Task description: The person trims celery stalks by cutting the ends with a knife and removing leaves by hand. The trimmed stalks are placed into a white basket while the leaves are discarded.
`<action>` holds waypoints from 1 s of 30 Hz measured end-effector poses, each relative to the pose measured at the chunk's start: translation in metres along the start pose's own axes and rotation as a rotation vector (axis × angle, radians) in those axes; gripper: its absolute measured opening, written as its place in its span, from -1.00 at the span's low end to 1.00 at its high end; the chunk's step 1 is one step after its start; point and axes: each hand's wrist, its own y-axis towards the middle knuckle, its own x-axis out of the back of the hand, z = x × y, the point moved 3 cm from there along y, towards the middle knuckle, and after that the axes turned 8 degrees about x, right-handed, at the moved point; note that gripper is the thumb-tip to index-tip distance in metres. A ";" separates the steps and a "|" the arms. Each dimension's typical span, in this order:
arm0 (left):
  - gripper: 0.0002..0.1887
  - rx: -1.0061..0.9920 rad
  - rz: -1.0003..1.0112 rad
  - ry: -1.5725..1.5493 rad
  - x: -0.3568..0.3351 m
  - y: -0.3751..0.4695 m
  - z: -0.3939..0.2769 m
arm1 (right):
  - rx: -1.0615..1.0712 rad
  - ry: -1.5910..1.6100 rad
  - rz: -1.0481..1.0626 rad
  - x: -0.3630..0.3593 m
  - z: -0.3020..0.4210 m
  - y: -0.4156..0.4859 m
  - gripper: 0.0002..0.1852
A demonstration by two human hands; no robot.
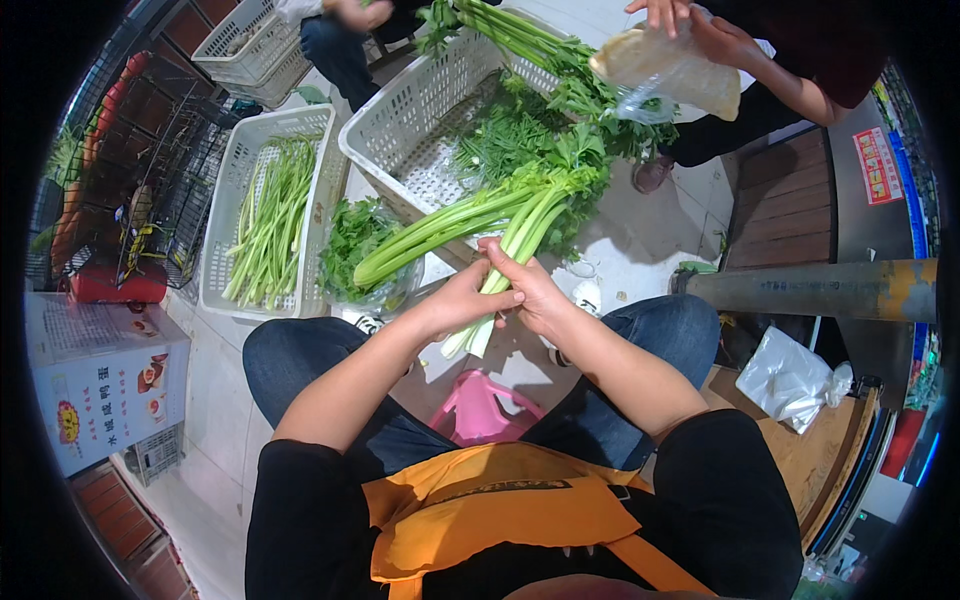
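Observation:
My left hand and my right hand are together around a small bunch of celery stalks, just above my knees. Its pale cut ends stick out below my fingers, and its leafy tops point away from me. Behind it, a thicker celery bunch lies slantwise over the near side of a white perforated plastic crate. Inside that crate are loose green leaves. Left of my hands, a clear plastic bag of leafy greens rests on the floor.
A second white crate holds long thin green stalks. At upper right, another person's hands hold a plastic bag; a second person sits at upper left. A pink plastic stool shows between my legs. A metal pipe stands at right.

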 end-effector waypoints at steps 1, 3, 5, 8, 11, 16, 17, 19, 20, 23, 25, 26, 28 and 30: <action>-0.47 0.041 0.038 -0.049 0.000 0.000 0.000 | 0.033 0.015 0.014 -0.001 0.001 0.000 -0.49; -0.53 0.001 0.003 -0.080 0.004 0.000 -0.004 | 0.063 0.052 0.019 -0.003 0.002 0.005 -0.45; -0.56 -0.013 -0.021 -0.103 0.008 0.000 -0.007 | 0.053 0.162 0.064 -0.002 0.004 0.007 -0.44; -0.59 -0.038 -0.075 -0.110 0.010 -0.003 -0.010 | 0.043 0.391 0.011 0.002 0.006 0.012 -0.47; -0.57 -0.082 -0.119 0.039 0.009 -0.007 -0.010 | 0.029 0.498 -0.119 0.008 0.010 0.018 -0.47; -0.54 -0.090 -0.201 0.362 0.012 -0.013 -0.009 | 0.057 0.516 -0.207 0.012 0.015 0.020 -0.49; -0.56 -0.064 -0.170 0.308 0.012 -0.013 -0.008 | 0.035 0.469 -0.211 0.012 0.014 0.018 -0.49; -0.58 -0.041 -0.161 0.278 0.012 -0.013 -0.007 | 0.037 0.422 -0.192 0.012 0.013 0.016 -0.49; -0.57 -0.058 -0.158 0.275 0.011 -0.013 -0.007 | 0.039 0.416 -0.182 0.013 0.012 0.015 -0.48; -0.56 -0.091 -0.159 0.289 0.009 -0.014 -0.009 | 0.067 0.406 -0.197 0.016 0.010 0.012 -0.52; -0.59 -0.089 -0.164 0.333 0.008 -0.018 -0.011 | 0.118 0.395 -0.175 0.016 0.011 0.013 -0.56; -0.57 -0.094 -0.176 0.351 0.007 -0.020 -0.013 | 0.136 0.367 -0.175 0.016 0.012 0.014 -0.63; -0.55 -0.110 -0.222 0.442 0.005 -0.026 -0.018 | 0.132 0.339 -0.178 0.014 0.011 0.013 -0.63; -0.53 -0.138 -0.272 0.481 0.001 -0.035 -0.022 | 0.146 0.303 -0.177 0.012 0.012 0.008 -0.64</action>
